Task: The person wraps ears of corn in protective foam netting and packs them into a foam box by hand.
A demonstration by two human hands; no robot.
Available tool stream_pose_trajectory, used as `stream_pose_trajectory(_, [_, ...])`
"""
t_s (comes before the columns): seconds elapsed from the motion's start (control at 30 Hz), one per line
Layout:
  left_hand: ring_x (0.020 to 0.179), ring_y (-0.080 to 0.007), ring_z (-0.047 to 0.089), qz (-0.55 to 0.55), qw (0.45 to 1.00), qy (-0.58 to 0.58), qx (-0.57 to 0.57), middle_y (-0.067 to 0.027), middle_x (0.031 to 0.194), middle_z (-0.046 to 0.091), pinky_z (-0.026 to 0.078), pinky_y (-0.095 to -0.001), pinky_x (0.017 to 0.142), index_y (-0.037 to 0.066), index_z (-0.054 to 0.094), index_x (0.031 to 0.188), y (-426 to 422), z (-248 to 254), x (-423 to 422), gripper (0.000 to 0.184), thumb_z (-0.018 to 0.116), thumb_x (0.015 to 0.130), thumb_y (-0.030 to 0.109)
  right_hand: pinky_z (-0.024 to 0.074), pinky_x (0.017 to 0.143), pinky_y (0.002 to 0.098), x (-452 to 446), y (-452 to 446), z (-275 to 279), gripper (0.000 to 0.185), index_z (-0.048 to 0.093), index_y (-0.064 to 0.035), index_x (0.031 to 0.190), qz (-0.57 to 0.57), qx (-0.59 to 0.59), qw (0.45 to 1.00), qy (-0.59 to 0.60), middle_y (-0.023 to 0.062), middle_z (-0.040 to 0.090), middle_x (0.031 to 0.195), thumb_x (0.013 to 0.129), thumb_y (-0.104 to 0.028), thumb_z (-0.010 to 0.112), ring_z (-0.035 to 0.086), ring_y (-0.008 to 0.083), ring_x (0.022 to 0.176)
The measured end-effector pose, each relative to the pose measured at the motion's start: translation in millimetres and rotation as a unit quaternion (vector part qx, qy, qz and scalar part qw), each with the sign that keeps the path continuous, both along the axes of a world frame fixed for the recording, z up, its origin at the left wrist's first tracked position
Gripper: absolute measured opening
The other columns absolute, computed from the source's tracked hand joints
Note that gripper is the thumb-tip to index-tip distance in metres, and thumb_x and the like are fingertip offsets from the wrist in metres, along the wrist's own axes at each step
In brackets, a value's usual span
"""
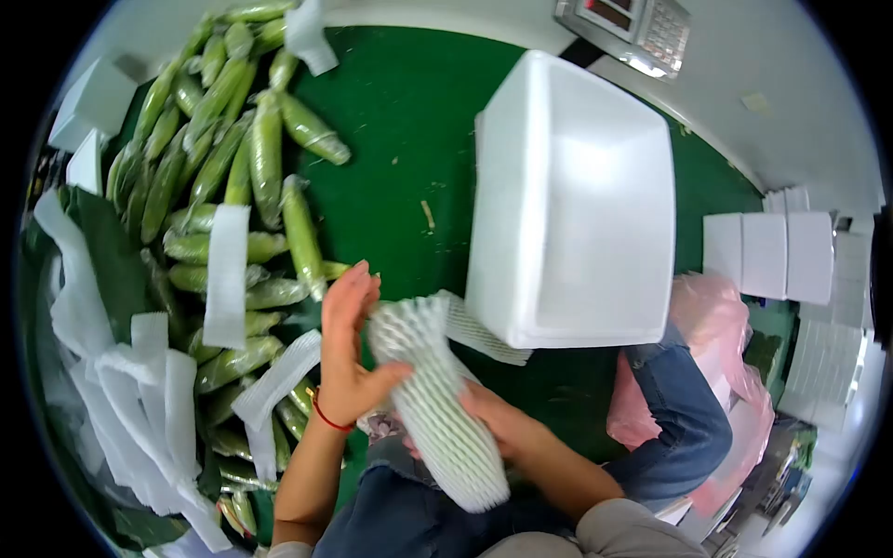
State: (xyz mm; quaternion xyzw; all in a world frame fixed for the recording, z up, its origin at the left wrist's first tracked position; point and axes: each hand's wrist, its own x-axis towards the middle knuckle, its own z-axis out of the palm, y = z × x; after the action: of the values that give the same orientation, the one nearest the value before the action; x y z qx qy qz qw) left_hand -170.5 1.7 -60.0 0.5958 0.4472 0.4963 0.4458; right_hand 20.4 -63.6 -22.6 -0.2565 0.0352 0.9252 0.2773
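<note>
An ear of corn in a white foam net sleeve point(446, 418) is held slanted above my lap, pale green showing through the mesh. My right hand point(499, 418) is closed around its side. My left hand point(349, 344), with a red string at the wrist, is by the sleeve's upper end, fingers stretched out and thumb close against the mesh. Another white foam net sleeve point(488, 333) lies on the green surface, partly behind the held one. To the left are several film-wrapped ears of corn point(266, 153) in a heap.
A white foam box point(595, 214) stands on the green surface point(400, 121), its open side showing. Flat foam sleeves point(153, 391) are piled at the left. Pink plastic point(707, 325) lies at the right, near stacked white boxes point(767, 256). A scale point(633, 28) is at the back.
</note>
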Motion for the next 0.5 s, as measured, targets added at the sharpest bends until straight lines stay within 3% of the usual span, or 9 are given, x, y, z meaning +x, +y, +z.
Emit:
stream_pose_trajectory(0.03, [0.127,-0.0368,0.039,-0.020,0.997,0.052,0.052,-0.0237,0.140,0.035,0.032,-0.0467,0.105,0.001,0.041,0.134,3.0,9.8,12.6,0.080,0.070,0.077,0.049,0.0488,0.089,0.0557,22.0,0.8,25.3,0.094,0.022,-0.0062,0.145,0.005,0.032,0.993,-0.110,0.0230,0.048,0.130,0.074,-0.038,0.075,0.059,0.0386,0.106])
stream_pose_trajectory(0.1, [0.130,-0.0421,0.033,-0.097,0.968,0.147,0.181,-0.0256,0.141,0.034,0.027,-0.0531,0.106,0.009,0.040,0.140,6.6,25.6,40.4,0.086,0.070,0.073,0.054,0.0518,0.084,0.0557,75.5,15.9,58.7,0.090,0.029,0.0003,0.140,-0.110,0.175,0.972,-0.112,0.0279,0.054,0.114,0.067,-0.024,0.076,0.062,0.0402,0.095])
stream_pose_trajectory(0.17, [0.133,-0.0370,0.032,-0.163,0.924,0.260,0.226,-0.0189,0.138,0.040,0.025,-0.0600,0.105,0.015,0.047,0.135,11.3,50.1,73.1,0.078,0.072,0.071,0.051,0.0560,0.073,0.0454,112.9,60.9,100.5,0.071,0.040,-0.0006,0.131,-0.177,0.240,0.918,-0.262,0.0173,0.059,0.111,0.071,-0.026,0.068,0.063,0.0308,0.096])
stream_pose_trajectory(0.2, [0.132,-0.0359,0.033,-0.174,0.911,0.283,0.243,-0.0154,0.133,0.044,0.026,-0.0606,0.105,0.015,0.051,0.131,12.5,49.2,86.9,0.072,0.072,0.070,0.048,0.0541,0.076,0.0424,128.7,81.7,93.9,0.069,0.042,0.0012,0.128,-0.206,0.281,0.847,-0.402,0.0163,0.058,0.104,0.078,-0.041,0.064,0.062,0.0281,0.088])
stream_pose_trajectory(0.23, [0.132,-0.0348,0.034,-0.181,0.897,0.307,0.262,-0.0119,0.129,0.047,0.026,-0.0612,0.105,0.015,0.055,0.126,15.3,40.7,100.1,0.066,0.072,0.070,0.045,0.0511,0.082,0.0383,154.1,118.2,77.8,0.058,0.043,0.0003,0.128,-0.188,0.217,0.825,-0.486,0.0125,0.056,0.108,0.084,-0.033,0.061,0.059,0.0247,0.094])
stream_pose_trajectory(0.27, [0.131,-0.0337,0.035,-0.187,0.881,0.333,0.279,-0.0084,0.125,0.051,0.026,-0.0617,0.105,0.014,0.058,0.122,17.8,33.3,111.2,0.061,0.072,0.070,0.041,0.0495,0.085,0.0393,151.9,150.1,67.1,0.058,0.036,-0.0004,0.133,-0.150,0.266,0.737,-0.603,0.0147,0.053,0.117,0.086,-0.025,0.059,0.056,0.0245,0.100])
stream_pose_trajectory(0.37, [0.130,-0.0302,0.037,-0.152,0.867,0.368,0.300,-0.0006,0.111,0.055,0.027,-0.0617,0.105,0.015,0.062,0.114,18.9,19.7,127.8,0.049,0.070,0.072,0.036,0.0512,0.079,0.0392,175.0,181.2,-39.4,0.062,0.026,-0.0020,0.138,-0.052,0.374,0.587,-0.716,0.0162,0.050,0.116,0.087,-0.020,0.057,0.057,0.0275,0.098])
stream_pose_trajectory(0.43, [0.129,-0.0298,0.038,-0.136,0.884,0.331,0.300,0.0001,0.105,0.056,0.026,-0.0605,0.106,0.016,0.061,0.113,16.2,7.1,132.4,0.046,0.069,0.072,0.036,0.0480,0.086,0.0385,170.5,171.1,-115.6,0.067,0.023,-0.0008,0.139,0.007,0.257,0.604,-0.754,0.0193,0.046,0.124,0.086,-0.021,0.059,0.054,0.0302,0.106])
stream_pose_trajectory(0.5, [0.129,-0.0297,0.038,-0.129,0.877,0.332,0.322,-0.0028,0.109,0.056,0.027,-0.0579,0.107,0.017,0.061,0.115,18.4,8.7,128.5,0.046,0.068,0.073,0.035,0.0415,0.097,0.0389,172.4,176.4,-97.2,0.068,0.026,0.0020,0.138,0.056,0.261,0.660,-0.703,0.0221,0.039,0.135,0.086,-0.026,0.059,0.045,0.0304,0.120])
